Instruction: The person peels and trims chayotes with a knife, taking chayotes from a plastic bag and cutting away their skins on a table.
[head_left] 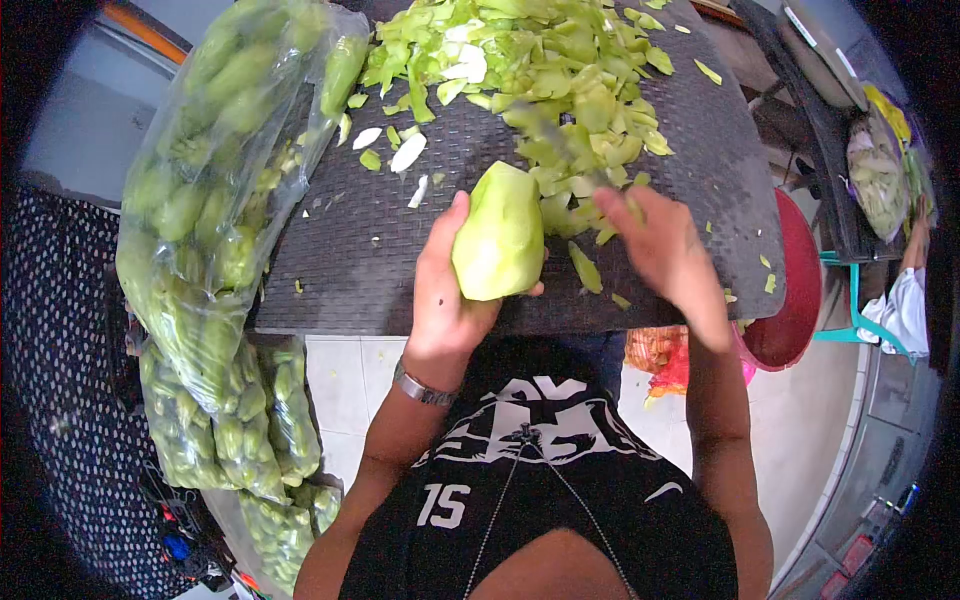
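A peeled, pale green chayote [497, 235] sits upright in my left hand [447, 300], its fingers wrapped round the sides above the table's near edge. To the right of it, my right hand [660, 250] is closed on a knife [550, 135], whose blade is smeared by motion and points up and left over the peelings. The blade is apart from the chayote. Beyond both hands lies a big heap of green peelings [590, 95], with loose strips scattered nearer. A few white slivers [408, 153] lie left of the heap.
A clear plastic bag of chayotes [215, 180] rests along the left side of the dark woven table [350, 270]. More filled bags [235, 430] stand below. Right of the table are a red tub [790, 290], an orange-red net bag [660, 360], a teal stool [853, 300] and another person's arm [915, 245].
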